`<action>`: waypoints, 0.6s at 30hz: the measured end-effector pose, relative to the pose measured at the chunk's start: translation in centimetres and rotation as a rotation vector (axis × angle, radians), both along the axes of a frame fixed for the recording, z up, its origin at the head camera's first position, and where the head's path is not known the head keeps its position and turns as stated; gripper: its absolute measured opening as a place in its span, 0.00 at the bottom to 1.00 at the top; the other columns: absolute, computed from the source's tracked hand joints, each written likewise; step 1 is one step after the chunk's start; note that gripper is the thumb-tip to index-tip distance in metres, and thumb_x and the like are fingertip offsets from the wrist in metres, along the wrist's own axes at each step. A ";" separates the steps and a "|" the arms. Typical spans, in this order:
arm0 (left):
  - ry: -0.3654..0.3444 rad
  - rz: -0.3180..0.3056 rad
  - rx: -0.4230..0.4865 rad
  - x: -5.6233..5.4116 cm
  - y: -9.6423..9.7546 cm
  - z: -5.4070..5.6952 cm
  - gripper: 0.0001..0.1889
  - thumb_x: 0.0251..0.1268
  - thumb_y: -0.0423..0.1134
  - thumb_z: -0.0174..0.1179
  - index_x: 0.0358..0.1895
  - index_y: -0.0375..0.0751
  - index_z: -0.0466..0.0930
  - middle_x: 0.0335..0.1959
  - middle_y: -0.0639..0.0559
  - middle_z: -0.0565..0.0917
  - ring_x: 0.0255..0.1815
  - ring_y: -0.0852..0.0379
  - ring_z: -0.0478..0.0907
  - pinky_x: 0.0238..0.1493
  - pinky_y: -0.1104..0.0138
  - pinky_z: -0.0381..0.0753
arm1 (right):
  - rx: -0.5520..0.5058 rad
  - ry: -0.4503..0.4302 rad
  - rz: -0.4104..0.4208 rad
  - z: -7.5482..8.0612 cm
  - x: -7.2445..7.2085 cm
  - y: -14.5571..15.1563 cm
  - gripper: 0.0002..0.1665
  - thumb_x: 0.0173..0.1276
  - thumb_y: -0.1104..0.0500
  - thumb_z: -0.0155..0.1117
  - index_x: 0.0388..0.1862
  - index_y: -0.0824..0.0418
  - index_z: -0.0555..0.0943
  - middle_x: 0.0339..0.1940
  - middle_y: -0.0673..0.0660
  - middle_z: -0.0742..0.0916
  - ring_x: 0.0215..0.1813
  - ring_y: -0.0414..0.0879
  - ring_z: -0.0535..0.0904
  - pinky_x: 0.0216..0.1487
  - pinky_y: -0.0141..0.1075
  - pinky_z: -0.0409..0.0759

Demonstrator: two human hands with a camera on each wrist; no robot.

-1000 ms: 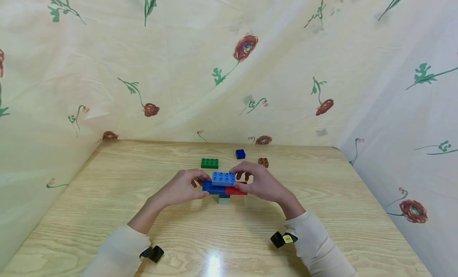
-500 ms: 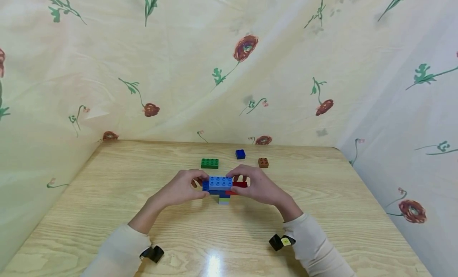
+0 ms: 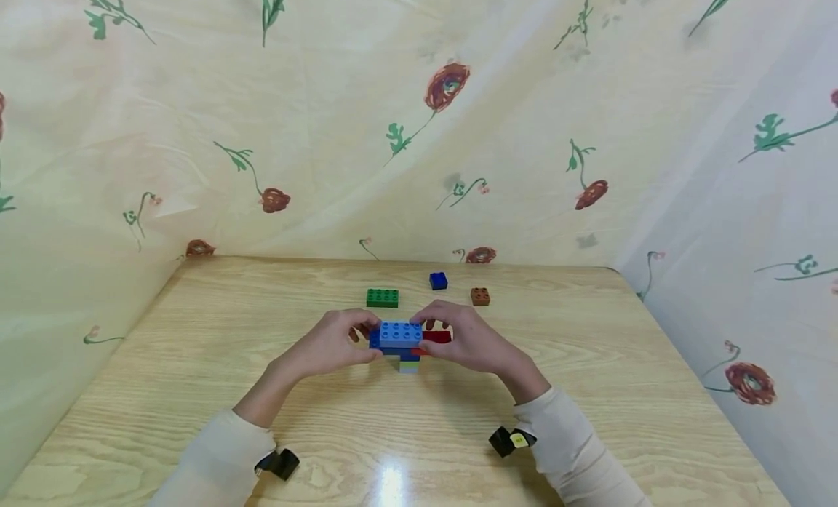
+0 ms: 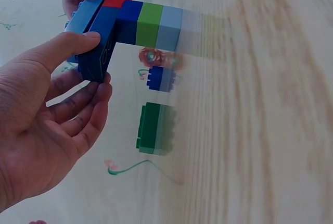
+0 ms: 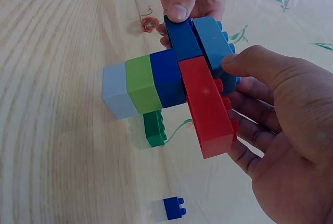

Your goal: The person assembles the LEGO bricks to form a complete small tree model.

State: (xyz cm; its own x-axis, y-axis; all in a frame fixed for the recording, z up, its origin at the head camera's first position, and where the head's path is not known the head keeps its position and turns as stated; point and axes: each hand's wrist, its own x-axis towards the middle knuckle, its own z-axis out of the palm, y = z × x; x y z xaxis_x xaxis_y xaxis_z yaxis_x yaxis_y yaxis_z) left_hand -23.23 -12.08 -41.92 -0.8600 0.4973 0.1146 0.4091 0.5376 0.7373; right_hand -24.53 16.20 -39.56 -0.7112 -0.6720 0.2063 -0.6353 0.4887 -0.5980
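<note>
A brick structure stands on the wooden table (image 3: 196, 390) between both hands. Its column is a pale blue block (image 5: 117, 89) on the table, then green (image 5: 143, 84), then dark blue (image 5: 167, 78). Across the top lie a long dark blue brick (image 4: 101, 36) and a red brick (image 5: 208, 107), with a light blue brick (image 3: 401, 334) seated on them. My left hand (image 3: 366, 340) pinches the dark blue brick's end, thumb in front, fingers behind. My right hand (image 3: 428, 336) grips the red brick's end, its thumb on the light blue brick (image 5: 216, 41).
Three loose bricks lie farther back on the table: a green one (image 3: 382, 297), a small dark blue one (image 3: 438, 281) and a small brown one (image 3: 480, 297). Flowered cloth walls (image 3: 419, 129) close in the back and both sides.
The light blue brick has come down and a little left onto the dark blue and red bricks, with my right hand following. My left hand has stayed put.
</note>
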 end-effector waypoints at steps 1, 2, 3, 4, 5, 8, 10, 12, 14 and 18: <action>-0.002 0.003 0.003 0.0 0.0 0.1 0.22 0.63 0.45 0.73 0.58 0.43 0.83 0.49 0.53 0.87 0.51 0.49 0.83 0.53 0.62 0.83 | 0.004 -0.001 0.000 0.0 0.0 0.0 0.20 0.68 0.59 0.73 0.59 0.54 0.84 0.53 0.51 0.88 0.52 0.45 0.81 0.54 0.36 0.84; -0.005 0.007 0.011 0.1 0.0 0.2 0.22 0.63 0.46 0.73 0.58 0.44 0.83 0.49 0.53 0.87 0.51 0.49 0.82 0.53 0.61 0.83 | 0.006 -0.001 0.000 0.0 0.0 0.0 0.20 0.68 0.59 0.73 0.59 0.54 0.84 0.53 0.51 0.88 0.52 0.45 0.81 0.53 0.36 0.84; -0.008 0.012 0.021 0.1 0.0 0.3 0.22 0.64 0.46 0.73 0.59 0.45 0.83 0.49 0.54 0.87 0.52 0.50 0.82 0.54 0.60 0.82 | 0.009 -0.003 -0.002 0.0 0.0 0.0 0.20 0.68 0.59 0.73 0.59 0.54 0.84 0.53 0.51 0.88 0.52 0.44 0.81 0.53 0.35 0.84; -0.006 0.014 0.031 0.2 0.0 0.3 0.22 0.64 0.47 0.72 0.59 0.45 0.83 0.50 0.55 0.87 0.52 0.50 0.82 0.55 0.59 0.81 | 0.011 -0.005 -0.004 0.0 0.0 0.0 0.20 0.68 0.59 0.74 0.59 0.54 0.84 0.53 0.51 0.88 0.52 0.44 0.81 0.53 0.35 0.84; -0.003 0.016 0.044 0.2 0.0 0.4 0.22 0.65 0.47 0.71 0.59 0.46 0.83 0.50 0.55 0.87 0.52 0.51 0.82 0.56 0.58 0.81 | 0.013 -0.008 -0.008 0.0 0.0 0.1 0.20 0.68 0.59 0.74 0.59 0.54 0.84 0.52 0.51 0.88 0.52 0.44 0.80 0.53 0.34 0.83; 0.012 0.020 0.087 0.3 0.2 0.6 0.19 0.68 0.47 0.69 0.59 0.47 0.83 0.50 0.56 0.87 0.52 0.54 0.81 0.58 0.54 0.81 | 0.017 -0.011 -0.013 0.0 0.0 0.1 0.21 0.68 0.58 0.74 0.59 0.54 0.84 0.52 0.51 0.88 0.52 0.44 0.80 0.52 0.33 0.83; 0.023 0.020 0.100 0.3 0.2 0.7 0.17 0.70 0.46 0.68 0.58 0.48 0.84 0.50 0.57 0.87 0.51 0.56 0.81 0.58 0.52 0.81 | 0.016 -0.014 -0.015 0.0 0.0 0.1 0.21 0.68 0.58 0.74 0.59 0.54 0.84 0.53 0.51 0.88 0.52 0.44 0.80 0.52 0.32 0.83; 0.028 0.019 0.105 0.3 0.3 0.7 0.15 0.70 0.46 0.68 0.57 0.49 0.84 0.49 0.58 0.87 0.50 0.57 0.81 0.58 0.51 0.82 | 0.012 -0.016 -0.016 0.0 0.0 0.1 0.21 0.68 0.58 0.74 0.60 0.54 0.84 0.53 0.51 0.88 0.52 0.45 0.80 0.52 0.33 0.83; 0.026 0.019 0.110 0.3 0.3 0.7 0.14 0.70 0.45 0.68 0.55 0.50 0.84 0.48 0.58 0.88 0.50 0.57 0.81 0.58 0.51 0.81 | 0.008 -0.016 -0.019 0.0 0.0 0.1 0.21 0.68 0.58 0.74 0.60 0.54 0.84 0.52 0.51 0.88 0.52 0.45 0.80 0.52 0.35 0.84; 0.025 0.015 0.114 0.4 0.2 0.8 0.13 0.69 0.44 0.69 0.54 0.49 0.84 0.48 0.57 0.88 0.50 0.56 0.82 0.58 0.52 0.81 | -0.004 -0.013 -0.019 -0.1 0.0 0.1 0.22 0.68 0.58 0.74 0.60 0.54 0.84 0.52 0.51 0.87 0.52 0.45 0.80 0.52 0.39 0.85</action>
State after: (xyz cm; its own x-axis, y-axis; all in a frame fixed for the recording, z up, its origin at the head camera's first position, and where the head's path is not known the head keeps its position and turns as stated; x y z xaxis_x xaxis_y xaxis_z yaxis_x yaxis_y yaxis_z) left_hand -22.87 -11.88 -41.12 -0.8635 0.4669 0.1909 0.4204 0.4568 0.7840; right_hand -24.51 16.29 -39.65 -0.7266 -0.6573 0.1999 -0.6180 0.4982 -0.6082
